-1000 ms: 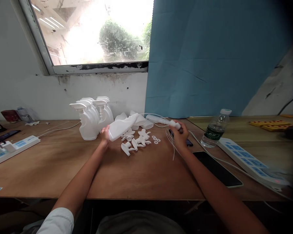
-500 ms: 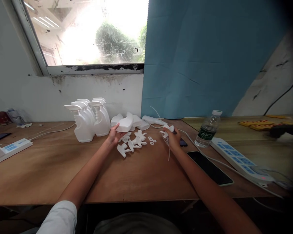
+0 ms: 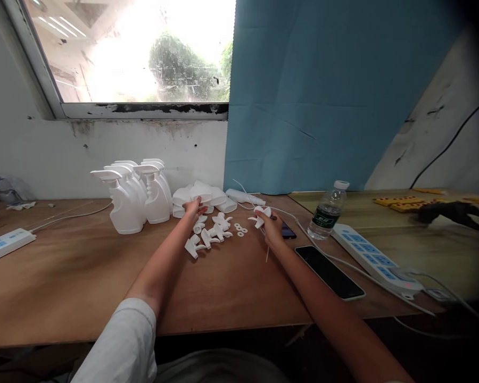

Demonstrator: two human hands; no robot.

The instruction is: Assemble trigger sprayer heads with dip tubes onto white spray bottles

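Note:
My left hand (image 3: 192,209) is at the front of a pile of white plastic bottles (image 3: 203,192) lying on the table, its fingers apart and nothing seen in its grasp. In my right hand (image 3: 273,226) is a white trigger spray head (image 3: 260,217), with thin tubes hanging below the fingers. Several loose white trigger spray heads (image 3: 209,237) lie between the hands. Small white washers (image 3: 240,229) are scattered just left of my right hand. To the left, several assembled white spray bottles (image 3: 125,210) stand upright in a group.
A water bottle (image 3: 324,215), a phone (image 3: 330,272) and a power strip (image 3: 377,260) lie or stand to the right, with a white cable running among them. Another phone (image 3: 288,230) is partly hidden behind my right hand. A second power strip (image 3: 8,246) is at far left.
My left hand has let go of the white bottle it held, which now rests on the pile. My right hand keeps the spray head. The view has shifted slightly to the right.

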